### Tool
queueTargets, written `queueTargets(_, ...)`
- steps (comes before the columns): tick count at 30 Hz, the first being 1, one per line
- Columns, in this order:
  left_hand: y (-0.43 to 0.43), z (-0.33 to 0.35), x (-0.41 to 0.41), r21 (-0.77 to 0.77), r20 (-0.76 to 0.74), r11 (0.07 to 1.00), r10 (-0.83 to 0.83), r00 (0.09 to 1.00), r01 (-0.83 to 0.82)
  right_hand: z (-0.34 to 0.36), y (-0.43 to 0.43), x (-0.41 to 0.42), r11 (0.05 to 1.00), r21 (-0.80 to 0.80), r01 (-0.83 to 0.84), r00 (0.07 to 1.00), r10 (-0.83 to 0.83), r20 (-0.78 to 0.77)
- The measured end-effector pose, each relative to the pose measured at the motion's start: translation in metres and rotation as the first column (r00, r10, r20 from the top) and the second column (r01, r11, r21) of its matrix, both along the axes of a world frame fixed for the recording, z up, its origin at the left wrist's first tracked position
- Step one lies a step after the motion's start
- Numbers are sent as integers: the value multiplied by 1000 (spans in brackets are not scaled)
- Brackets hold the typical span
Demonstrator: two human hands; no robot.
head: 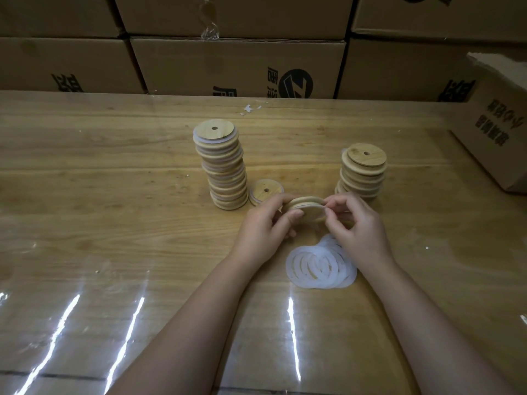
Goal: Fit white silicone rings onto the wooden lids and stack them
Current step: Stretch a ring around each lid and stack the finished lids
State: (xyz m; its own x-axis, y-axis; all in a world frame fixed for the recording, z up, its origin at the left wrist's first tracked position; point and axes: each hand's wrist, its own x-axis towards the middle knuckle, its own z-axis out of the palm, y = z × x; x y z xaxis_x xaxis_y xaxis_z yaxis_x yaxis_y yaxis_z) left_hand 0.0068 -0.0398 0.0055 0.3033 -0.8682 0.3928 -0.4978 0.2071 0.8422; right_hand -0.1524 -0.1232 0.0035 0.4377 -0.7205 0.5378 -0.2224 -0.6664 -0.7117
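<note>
Two bare hands meet over a wooden lid (306,210) held just above the table (114,195), near the middle of the head-camera view. The left hand (263,225) grips the lid's left edge, thumb on its near face and fingers curled behind. The right hand (358,223) pinches the right edge between thumb and forefinger. The lid is tilted with its rim toward the camera, and a thin pale line runs along that rim, possibly a ring partly seated, though the dim light leaves this unclear.

Just below the right hand, a loose pile of white silicone rings (320,266) lies flat on the table, overlapping one another. Beyond the left hand a tall stack (224,166) of lids stands slightly crooked, with white edges showing between the wooden layers. A lone lid (266,191) lies flat just beside the base of that stack, its centre hole facing up. Behind the right hand stands a shorter stack (363,172).

The table carries a glossy clear covering that throws streaks of glare near the camera. A small white scrap (251,108) lies at its far edge. Printed cardboard cartons (236,67) line the back wall, and another carton (499,124) sits at the table's right end.
</note>
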Motion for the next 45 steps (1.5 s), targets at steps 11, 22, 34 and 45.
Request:
queueTargets(11,2,5,-1,-43,193,997,69,979,-62,2,3,2,985,-150,-88,995,79,-65)
queueTargets(22,2,6,2,53,-44,998,47,998,-45,2,5,3,997,-15,-76,997,76,-35)
queueTargets(34,1,5,2,42,-55,999,21,998,-19,-2,-2,2,993,76,-94,994,98,-41)
queueTargets(45,1,3,4,82,-152,997,13,988,-1,6,4,3,998,-7,-67,997,67,-46)
